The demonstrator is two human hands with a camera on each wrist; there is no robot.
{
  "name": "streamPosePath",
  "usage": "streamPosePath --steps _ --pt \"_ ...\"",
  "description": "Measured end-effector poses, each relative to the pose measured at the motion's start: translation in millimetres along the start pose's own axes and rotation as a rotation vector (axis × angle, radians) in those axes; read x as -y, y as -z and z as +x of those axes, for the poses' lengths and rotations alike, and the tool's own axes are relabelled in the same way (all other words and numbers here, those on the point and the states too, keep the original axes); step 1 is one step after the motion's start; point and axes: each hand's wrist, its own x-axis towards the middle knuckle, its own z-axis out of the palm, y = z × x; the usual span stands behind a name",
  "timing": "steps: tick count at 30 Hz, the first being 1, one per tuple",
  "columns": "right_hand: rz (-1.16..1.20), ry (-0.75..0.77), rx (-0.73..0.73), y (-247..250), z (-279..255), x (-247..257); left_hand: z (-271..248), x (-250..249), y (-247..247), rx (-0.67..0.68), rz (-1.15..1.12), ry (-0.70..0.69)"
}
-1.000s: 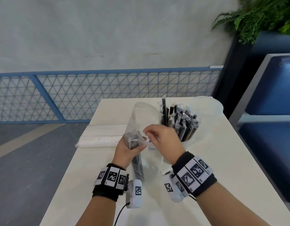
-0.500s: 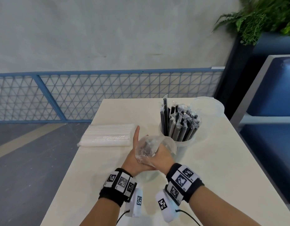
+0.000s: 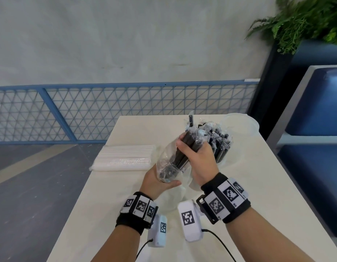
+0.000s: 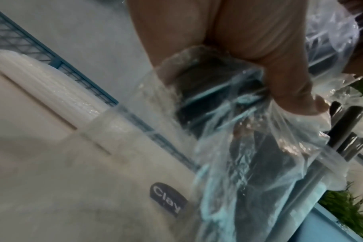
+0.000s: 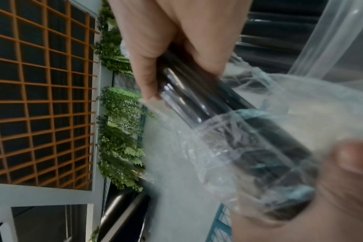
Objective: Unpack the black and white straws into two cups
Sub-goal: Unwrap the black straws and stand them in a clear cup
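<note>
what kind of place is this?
Probably a cafe or canteen seating area: pale table, blue padded bench, potted fern, blue mesh railing.

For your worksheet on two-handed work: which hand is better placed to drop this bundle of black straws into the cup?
The right hand: it grips the black straws beside the cup, while the left hand holds the plastic bag.

Soft daylight; blurred wrist views
</note>
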Motion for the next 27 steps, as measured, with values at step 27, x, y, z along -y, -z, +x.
streamPosePath --steps 27 --pt "-0.471 0.141 -0.276 21.2 27.4 15.1 -3.1 -11.6 1.4 -0.234 -0.292 -0.026"
